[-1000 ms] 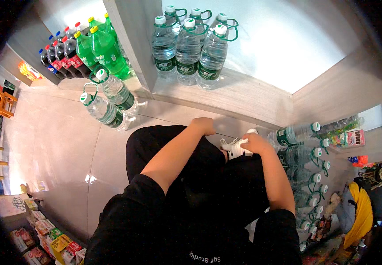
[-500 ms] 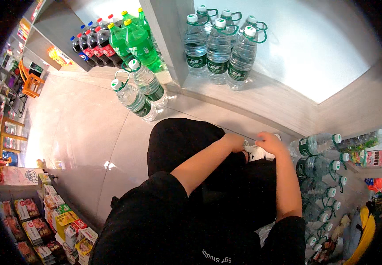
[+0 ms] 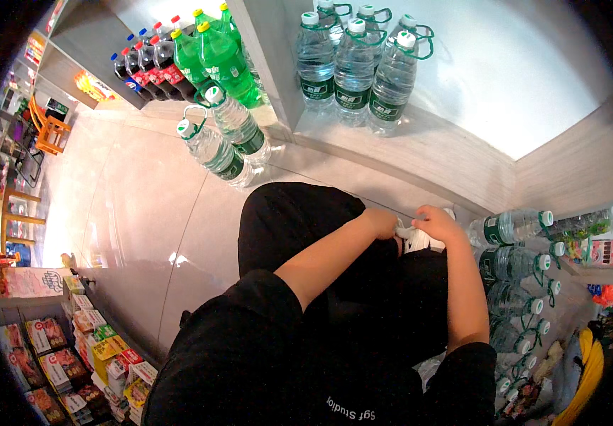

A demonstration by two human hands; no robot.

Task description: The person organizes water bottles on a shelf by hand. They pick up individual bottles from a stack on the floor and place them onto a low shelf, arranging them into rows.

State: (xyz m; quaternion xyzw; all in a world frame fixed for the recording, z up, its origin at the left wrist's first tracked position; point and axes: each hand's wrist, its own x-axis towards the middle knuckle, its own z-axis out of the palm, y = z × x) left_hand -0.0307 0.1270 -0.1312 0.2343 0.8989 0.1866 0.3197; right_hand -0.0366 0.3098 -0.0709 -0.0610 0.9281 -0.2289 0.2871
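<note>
Between my knees, a white shoe (image 3: 418, 241) shows on my foot, partly covered by my hands and black trousers. My left hand (image 3: 381, 223) is closed at the shoe's left side, its fingers pinching a white shoelace (image 3: 401, 228). On the other side, my right hand (image 3: 435, 221) has thumb and fingers pressed together at the shoelace by the tongue. The lace runs between the two hands just above the shoe. Its ends are too small and too hidden to make out.
Two large water bottles (image 3: 218, 153) stand on the tiled floor ahead left. More water bottles (image 3: 355, 71) fill a low shelf (image 3: 448, 167). Several bottles lie stacked (image 3: 512, 263) at my right. Soda bottles (image 3: 221, 60) and boxed goods (image 3: 108, 348) are at the left.
Both hands have risen slightly at the shoe, and the white lace shows a little more between them. The view has shifted slightly; the bottles stand where they were.
</note>
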